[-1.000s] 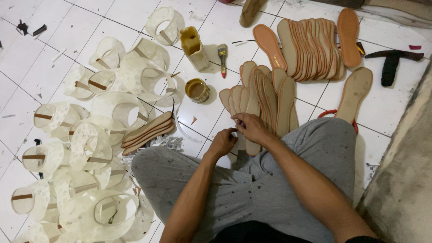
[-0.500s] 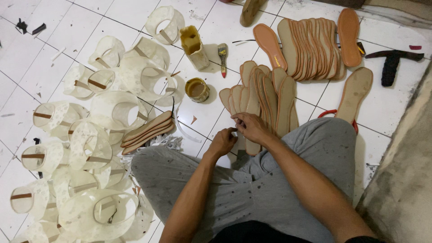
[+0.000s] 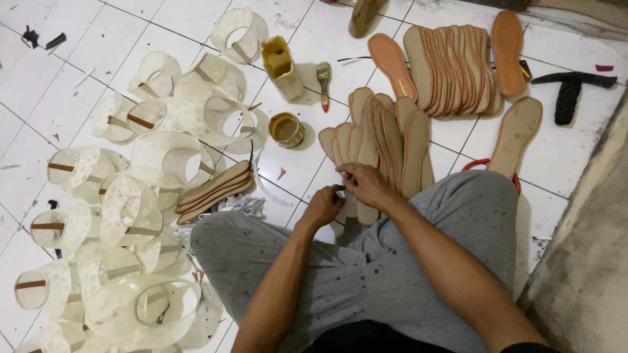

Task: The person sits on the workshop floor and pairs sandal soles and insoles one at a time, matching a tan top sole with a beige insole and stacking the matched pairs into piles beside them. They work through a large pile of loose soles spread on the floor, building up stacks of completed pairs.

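Note:
I sit cross-legged in grey trousers on a white tiled floor. My left hand (image 3: 322, 206) and my right hand (image 3: 364, 185) meet just above my knees, both pinching the near end of a tan shoe insole (image 3: 367, 210). That insole belongs to an overlapping fan of tan insoles (image 3: 386, 140) lying in front of me. What my fingertips grip beyond the insole's edge is too small to tell.
A second row of insoles (image 3: 451, 62) lies farther back. A glue tin (image 3: 286, 129), a yellow-stained container (image 3: 281, 65) and a brush (image 3: 324, 84) stand behind. Several cream looped straps (image 3: 131, 209) cover the left floor. Stacked soles (image 3: 214, 189) lie by my left knee. A hammer (image 3: 570, 91) lies right.
Both hands stay at the near end of the insole; only the fingers shift slightly. Nothing else has moved.

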Tool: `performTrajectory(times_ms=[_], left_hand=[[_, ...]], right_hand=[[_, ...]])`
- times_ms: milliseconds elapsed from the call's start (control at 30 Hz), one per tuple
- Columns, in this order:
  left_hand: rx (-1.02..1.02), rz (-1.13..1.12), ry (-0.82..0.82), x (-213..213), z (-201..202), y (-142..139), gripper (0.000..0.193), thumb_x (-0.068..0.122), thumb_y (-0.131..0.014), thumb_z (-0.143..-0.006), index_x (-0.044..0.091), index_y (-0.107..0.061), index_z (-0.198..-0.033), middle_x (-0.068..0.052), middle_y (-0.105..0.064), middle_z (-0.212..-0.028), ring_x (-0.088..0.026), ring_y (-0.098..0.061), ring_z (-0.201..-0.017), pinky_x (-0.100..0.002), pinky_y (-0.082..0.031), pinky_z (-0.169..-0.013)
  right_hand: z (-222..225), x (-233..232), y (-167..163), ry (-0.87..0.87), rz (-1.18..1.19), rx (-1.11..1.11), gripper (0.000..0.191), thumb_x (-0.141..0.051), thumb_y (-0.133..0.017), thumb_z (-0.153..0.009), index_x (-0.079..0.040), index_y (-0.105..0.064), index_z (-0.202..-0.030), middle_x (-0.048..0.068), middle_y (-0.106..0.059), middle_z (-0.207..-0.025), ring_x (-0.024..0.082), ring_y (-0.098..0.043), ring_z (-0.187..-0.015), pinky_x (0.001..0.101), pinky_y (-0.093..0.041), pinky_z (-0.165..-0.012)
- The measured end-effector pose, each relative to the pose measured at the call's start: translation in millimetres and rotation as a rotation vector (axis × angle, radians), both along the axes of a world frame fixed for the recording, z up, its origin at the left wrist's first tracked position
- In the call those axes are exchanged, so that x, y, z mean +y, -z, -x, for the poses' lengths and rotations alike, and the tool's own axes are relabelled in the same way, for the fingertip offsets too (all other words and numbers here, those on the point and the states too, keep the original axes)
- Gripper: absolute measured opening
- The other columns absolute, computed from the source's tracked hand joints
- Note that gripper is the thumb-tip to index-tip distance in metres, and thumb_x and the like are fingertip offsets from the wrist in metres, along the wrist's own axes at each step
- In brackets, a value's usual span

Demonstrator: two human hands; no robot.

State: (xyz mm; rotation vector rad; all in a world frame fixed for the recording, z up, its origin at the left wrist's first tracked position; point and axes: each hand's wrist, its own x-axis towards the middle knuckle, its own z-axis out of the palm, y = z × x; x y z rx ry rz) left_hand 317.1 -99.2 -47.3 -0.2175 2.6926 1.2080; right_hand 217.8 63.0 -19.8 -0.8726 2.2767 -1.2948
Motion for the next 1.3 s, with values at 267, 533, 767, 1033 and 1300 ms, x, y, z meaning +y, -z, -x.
performTrajectory(times_ms=[267, 533, 767, 1033, 1300], left_hand=[[0.002, 0.024, 0.003, -0.4, -0.1, 5.1, 0.036, 0.015, -0.066, -0.087, -0.001, -0.069, -0.119, -0.023, -0.074, -0.092, -0.039, -0.072, -0.086, -0.045, -0.056, -0.08], [0.058, 0.03, 0.012, 0.1, -0.2, 5.1, 0.035, 0.014, -0.066, -0.087, -0.001, -0.069, -0.118, -0.023, -0.074, -0.092, -0.039, -0.071, -0.086, -0.046, -0.055, -0.08], [0.01, 0.014, 0.005, 1.8, 0.1, -0.6, 0.036, 0.014, -0.065, -0.087, -0.002, -0.069, -0.119, -0.023, -0.074, -0.092, -0.039, -0.072, -0.087, -0.046, -0.056, -0.082], [0.008, 0.011, 0.015, 0.9, 0.3, 0.0, 0.036, 0.014, -0.064, -0.087, -0.002, -0.069, -0.119, -0.025, -0.074, -0.09, -0.04, -0.071, -0.086, -0.046, -0.056, -0.08], [0.027, 0.011, 0.009, 1.1, -0.2, 1.5, 0.035, 0.014, -0.065, -0.087, -0.002, -0.069, -0.118, -0.024, -0.074, -0.091, -0.04, -0.071, -0.087, -0.046, -0.055, -0.081]], right_hand=[[-0.1, 1.5, -3.0, -0.008, 0.007, 0.0, 0.034, -0.008, -0.068, -0.089, -0.007, -0.069, -0.123, 0.01, -0.072, -0.095, 0.023, -0.07, -0.082, 0.0369, -0.056, -0.076], [0.1, 0.5, 4.6, 0.003, 0.058, 0.009, 0.034, -0.006, -0.068, -0.087, -0.008, -0.07, -0.121, 0.009, -0.071, -0.093, 0.022, -0.069, -0.079, 0.0355, -0.056, -0.075], [0.1, 2.5, 1.4, -0.009, 0.048, 0.008, 0.036, -0.006, -0.068, -0.087, -0.007, -0.069, -0.123, 0.009, -0.071, -0.094, 0.022, -0.069, -0.081, 0.0362, -0.056, -0.076], [0.3, 2.3, -0.6, -0.011, 0.028, 0.018, 0.037, -0.005, -0.068, -0.086, -0.007, -0.069, -0.124, 0.01, -0.072, -0.095, 0.023, -0.069, -0.083, 0.0364, -0.056, -0.077], [0.2, 2.0, -1.0, -0.007, 0.033, -0.014, 0.037, -0.005, -0.069, -0.087, -0.007, -0.069, -0.124, 0.01, -0.071, -0.096, 0.022, -0.069, -0.081, 0.0358, -0.056, -0.076]])
